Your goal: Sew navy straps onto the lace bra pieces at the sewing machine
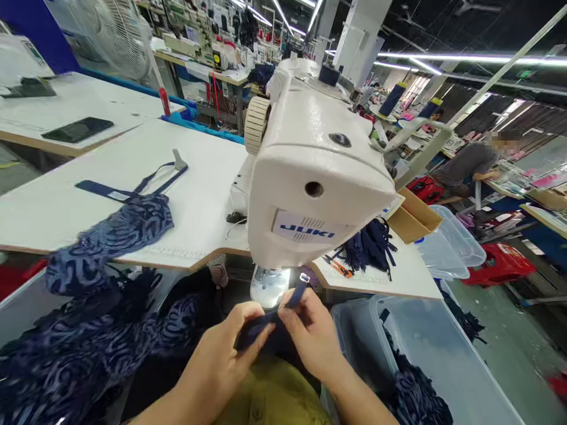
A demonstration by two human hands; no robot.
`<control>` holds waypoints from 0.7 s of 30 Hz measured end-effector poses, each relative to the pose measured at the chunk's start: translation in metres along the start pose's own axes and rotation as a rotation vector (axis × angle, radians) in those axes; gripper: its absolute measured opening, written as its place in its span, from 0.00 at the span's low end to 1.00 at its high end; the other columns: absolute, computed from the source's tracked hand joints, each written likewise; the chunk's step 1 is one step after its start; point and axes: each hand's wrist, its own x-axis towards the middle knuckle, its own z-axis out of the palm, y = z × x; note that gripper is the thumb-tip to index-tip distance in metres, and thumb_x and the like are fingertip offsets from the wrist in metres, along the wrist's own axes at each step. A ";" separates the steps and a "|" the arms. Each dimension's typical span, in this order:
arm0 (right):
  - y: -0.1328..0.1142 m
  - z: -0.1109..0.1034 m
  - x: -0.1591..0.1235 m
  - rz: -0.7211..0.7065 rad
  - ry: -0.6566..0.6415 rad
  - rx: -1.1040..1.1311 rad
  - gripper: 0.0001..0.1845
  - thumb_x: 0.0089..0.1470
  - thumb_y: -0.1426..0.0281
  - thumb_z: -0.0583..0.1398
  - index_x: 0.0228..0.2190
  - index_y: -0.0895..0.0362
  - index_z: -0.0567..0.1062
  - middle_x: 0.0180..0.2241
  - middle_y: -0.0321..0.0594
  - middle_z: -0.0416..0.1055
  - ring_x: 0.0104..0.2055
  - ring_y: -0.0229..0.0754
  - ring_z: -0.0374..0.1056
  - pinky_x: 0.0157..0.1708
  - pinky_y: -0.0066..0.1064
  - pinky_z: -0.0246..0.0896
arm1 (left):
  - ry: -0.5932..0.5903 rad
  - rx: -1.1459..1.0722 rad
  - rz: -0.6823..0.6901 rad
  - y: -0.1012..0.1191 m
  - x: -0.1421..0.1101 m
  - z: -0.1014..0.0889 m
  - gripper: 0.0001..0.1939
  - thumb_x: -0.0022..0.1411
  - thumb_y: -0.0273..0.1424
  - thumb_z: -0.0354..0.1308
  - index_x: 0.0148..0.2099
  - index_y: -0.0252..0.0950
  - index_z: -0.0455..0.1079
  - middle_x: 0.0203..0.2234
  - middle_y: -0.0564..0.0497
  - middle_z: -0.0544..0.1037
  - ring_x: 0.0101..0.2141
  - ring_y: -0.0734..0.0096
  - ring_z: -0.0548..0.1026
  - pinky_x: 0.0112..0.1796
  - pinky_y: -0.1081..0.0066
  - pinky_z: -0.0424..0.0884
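Note:
My left hand (230, 348) pinches a navy fabric band (254, 330) between thumb and fingers, just in front of the sewing machine. Close beside it, my right hand (310, 333) is closed on a navy strap (296, 295) with a small metal buckle (305, 277) at its upper end. Whether band and strap are joined is hidden by my fingers. Above my hands stands the white JUKI sewing machine (319, 177), its lamp lighting the metal plate (268, 286). A patterned navy bra (128, 227) lies on the table to the left, partly hanging over the edge.
Several patterned garments (80, 354) fill a bin at lower left. On the right are a bundle of navy straps (370, 245), orange-handled snips (341, 268), a cardboard box (414, 215) and a clear plastic bin (443, 348). A phone (78, 130) lies far left; a person (465, 162) works at right.

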 end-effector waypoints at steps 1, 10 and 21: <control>0.002 0.002 0.004 -0.006 0.038 -0.039 0.05 0.58 0.66 0.58 0.33 0.55 0.71 0.30 0.32 0.69 0.31 0.35 0.63 0.33 0.25 0.58 | 0.120 0.076 0.036 -0.002 0.001 -0.003 0.13 0.65 0.41 0.52 0.45 0.38 0.64 0.32 0.55 0.76 0.30 0.79 0.76 0.30 0.84 0.72; 0.012 0.013 0.020 -0.074 0.166 -0.161 0.02 0.57 0.69 0.57 0.33 0.54 0.70 0.32 0.35 0.70 0.35 0.38 0.64 0.37 0.29 0.58 | 0.167 0.291 0.530 -0.015 0.007 -0.007 0.18 0.65 0.29 0.54 0.57 0.38 0.66 0.49 0.52 0.76 0.52 0.73 0.70 0.60 0.69 0.51; 0.024 0.005 0.049 0.015 0.100 0.221 0.03 0.57 0.70 0.55 0.35 0.54 0.68 0.28 0.32 0.64 0.30 0.35 0.62 0.36 0.27 0.61 | 0.092 0.342 0.422 -0.029 0.010 0.009 0.19 0.69 0.32 0.45 0.60 0.50 0.61 0.51 0.59 0.75 0.52 0.73 0.70 0.51 0.67 0.53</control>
